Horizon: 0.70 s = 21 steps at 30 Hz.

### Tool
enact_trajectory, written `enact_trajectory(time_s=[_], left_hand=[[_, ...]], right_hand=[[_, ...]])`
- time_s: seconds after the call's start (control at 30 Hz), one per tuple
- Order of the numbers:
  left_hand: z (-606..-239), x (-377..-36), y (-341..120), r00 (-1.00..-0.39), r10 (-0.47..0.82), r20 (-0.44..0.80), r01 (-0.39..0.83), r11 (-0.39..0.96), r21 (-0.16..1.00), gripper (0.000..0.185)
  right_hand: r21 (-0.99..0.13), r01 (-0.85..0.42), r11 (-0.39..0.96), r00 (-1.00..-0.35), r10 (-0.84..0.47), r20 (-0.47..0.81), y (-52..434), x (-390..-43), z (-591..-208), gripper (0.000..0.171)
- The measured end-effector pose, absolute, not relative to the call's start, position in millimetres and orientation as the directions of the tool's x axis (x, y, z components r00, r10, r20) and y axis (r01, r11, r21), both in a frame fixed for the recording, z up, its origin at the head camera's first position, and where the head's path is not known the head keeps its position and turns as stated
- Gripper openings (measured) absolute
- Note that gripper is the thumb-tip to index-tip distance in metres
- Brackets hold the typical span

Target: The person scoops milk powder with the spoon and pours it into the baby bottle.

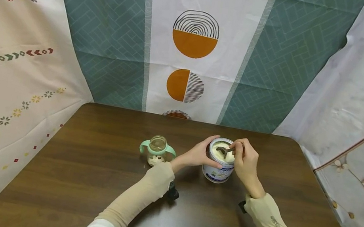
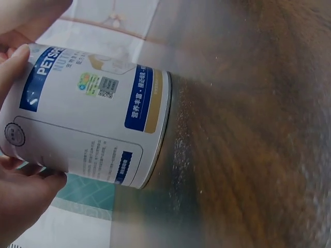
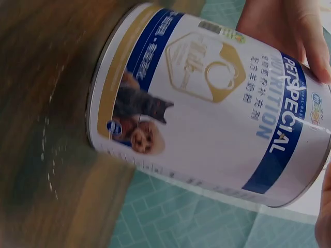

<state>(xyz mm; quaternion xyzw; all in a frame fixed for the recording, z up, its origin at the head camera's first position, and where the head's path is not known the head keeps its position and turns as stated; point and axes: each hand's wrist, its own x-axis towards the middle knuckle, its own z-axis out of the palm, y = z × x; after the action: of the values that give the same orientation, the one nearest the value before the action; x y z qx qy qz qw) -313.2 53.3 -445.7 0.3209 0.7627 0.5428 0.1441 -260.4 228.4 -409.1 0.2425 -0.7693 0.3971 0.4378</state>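
Tabletop (image 1: pixel 82 193) of dark wood gives wide open room at 6, 3 and 9 o'clock of the pet milk powder tin (image 1: pixel 218 167), which stands just past mid-table, well clear of every edge. Left hand (image 1: pixel 196 155) wraps the tin's wall at its 9 o'clock and, in my judgement, should hold firm so it cannot tip. Right hand (image 1: pixel 244 162) pinches a spoon (image 1: pixel 224 151) dipped in the powder; scoop shallow and lift level, since the baby bottle (image 1: pixel 157 150) waits near at 9 o'clock.

— How are the hands placed?
— Both forearms reach forward, converging. The left hand (image 1: pixel 198 155) curls its fingers (image 2: pixel 13 64) in a sideways grip; the right hand (image 1: pixel 245 163) is bent downward, its fingers pinching.
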Motion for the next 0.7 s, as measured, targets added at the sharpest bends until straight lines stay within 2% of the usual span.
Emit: enact_trajectory(time_s=[0.07, 0.13, 0.23, 0.37, 0.47, 0.53, 0.7], left_hand=[[-446, -312, 56, -0.762, 0.634, 0.131, 0.328, 0.203, 0.923, 0.102], [-445, -311, 58, -0.774, 0.619, 0.135, 0.325, 0.205, 0.923, 0.103], [-443, -309, 62, -0.794, 0.591, 0.144, 0.334, 0.226, 0.915, 0.103], [-442, -308, 64, -0.812, 0.565, 0.149, 0.345, 0.257, 0.903, 0.102], [-442, -307, 64, -0.818, 0.556, 0.15, 0.35, 0.272, 0.897, 0.101], [-442, -307, 64, -0.82, 0.552, 0.152, 0.355, 0.282, 0.891, 0.101], [-443, -308, 64, -0.815, 0.56, 0.148, 0.358, 0.286, 0.889, 0.099]], right_hand=[[-0.505, -0.663, 0.553, -0.566, 0.073, 0.821, 227, -259, -406, 0.022], [-0.63, -0.607, 0.484, -0.636, 0.179, 0.751, 225, -256, -401, 0.023], [-0.798, -0.52, 0.304, -0.732, 0.324, 0.6, 228, -255, -395, 0.032], [-0.921, -0.39, -0.004, -0.823, 0.45, 0.347, 239, -264, -398, 0.035], [-0.933, -0.276, -0.232, -0.871, 0.471, 0.14, 247, -270, -402, 0.031], [-0.901, -0.208, -0.381, -0.894, 0.448, 0.017, 251, -272, -402, 0.03], [-0.78, -0.088, -0.62, -0.926, 0.34, -0.165, 258, -272, -401, 0.034]])
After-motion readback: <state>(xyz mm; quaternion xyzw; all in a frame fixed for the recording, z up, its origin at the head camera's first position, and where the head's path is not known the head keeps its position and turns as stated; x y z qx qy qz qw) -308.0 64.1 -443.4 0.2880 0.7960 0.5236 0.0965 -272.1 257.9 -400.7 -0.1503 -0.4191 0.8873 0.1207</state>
